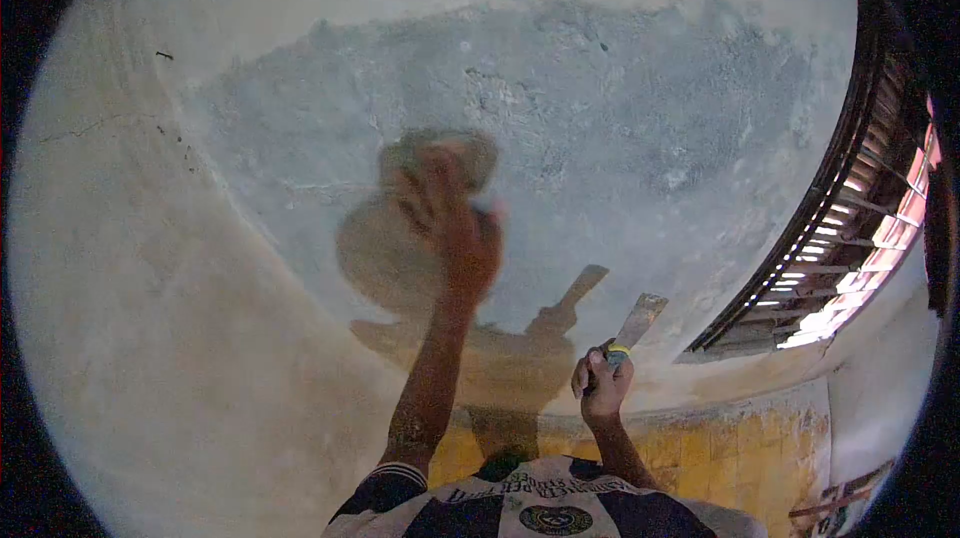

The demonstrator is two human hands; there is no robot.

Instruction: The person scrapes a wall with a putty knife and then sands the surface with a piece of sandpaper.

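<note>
My left hand [455, 223] is raised against the wall, back towards me and smeared by motion. Under its fingers is a flat greyish-brown pad [482, 160], pressed to a grey patch [620, 138] of plaster. Blur hides what the pad is made of. Lower and to the right, my right hand [606, 383] is closed around the handle of a putty knife [640, 323]. The knife's broad blade, stained with dried material, points up and right, apart from the wall. A yellow band shows where blade meets handle.
Beige wall [150, 268] surrounds the grey patch, with a thin crack at left. A slatted opening [840, 228] lets in light at right. Yellow-tan tiles [740, 448] line the lower wall. Shadows of my head, hand and knife fall on the plaster.
</note>
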